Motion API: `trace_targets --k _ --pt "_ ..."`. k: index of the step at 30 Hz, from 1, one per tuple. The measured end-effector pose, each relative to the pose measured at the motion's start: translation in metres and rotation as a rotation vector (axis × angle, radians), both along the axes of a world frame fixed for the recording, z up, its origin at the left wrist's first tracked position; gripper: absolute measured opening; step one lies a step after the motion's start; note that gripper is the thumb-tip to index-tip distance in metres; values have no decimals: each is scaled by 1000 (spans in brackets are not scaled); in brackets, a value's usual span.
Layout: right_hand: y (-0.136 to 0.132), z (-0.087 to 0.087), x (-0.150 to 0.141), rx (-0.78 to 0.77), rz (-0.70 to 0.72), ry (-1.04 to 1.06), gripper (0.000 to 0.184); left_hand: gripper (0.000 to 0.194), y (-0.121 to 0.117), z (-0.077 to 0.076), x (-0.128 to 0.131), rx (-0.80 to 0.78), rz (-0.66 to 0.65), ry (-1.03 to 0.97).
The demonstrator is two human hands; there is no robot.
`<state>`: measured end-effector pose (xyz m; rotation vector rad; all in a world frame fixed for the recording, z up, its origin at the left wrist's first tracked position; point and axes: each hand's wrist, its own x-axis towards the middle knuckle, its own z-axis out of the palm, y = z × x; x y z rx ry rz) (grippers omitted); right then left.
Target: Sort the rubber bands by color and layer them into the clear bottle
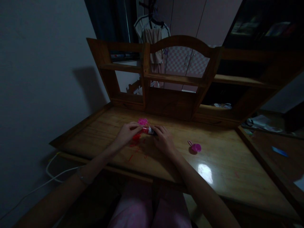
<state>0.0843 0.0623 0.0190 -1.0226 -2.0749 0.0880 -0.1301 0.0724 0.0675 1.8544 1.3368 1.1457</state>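
Note:
Between my two hands is a small red cylinder [146, 130] with a whitish band and a dark end; its exact kind is too dim to tell. My left hand [129, 131] pinches its left end with thumb and fingers. Around the dark right end, the fingers of my right hand [163, 135] are closed. Just behind the cylinder lies a bright pink tangled bundle [142, 121]. Red stringy pieces [136, 139] are heaped on the wooden desk [114, 126] below my left hand, and a few loose strands lie nearer the front edge.
A pink round item with a loop [196, 147] sits on the desk to the right. Wooden shelving [171, 80] rises along the back edge. White cables [61, 172] hang off the left front. A second surface at the right holds a blue object [279, 151].

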Motion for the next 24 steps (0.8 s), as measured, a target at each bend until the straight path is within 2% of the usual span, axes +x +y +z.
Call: trace_targets --k 6,11,19,24 --pt "-4 4 -3 -87 46 109 50 35 -21 28 9 267 -2 151" --pt "-11 10 -3 -149 135 168 48 33 -30 42 17 366 -51 174" --pt "-13 12 -2 -137 155 172 47 43 -39 43 10 294 -83 109" --pt "-15 13 -3 -132 171 143 48 34 -39 44 9 273 -104 97"
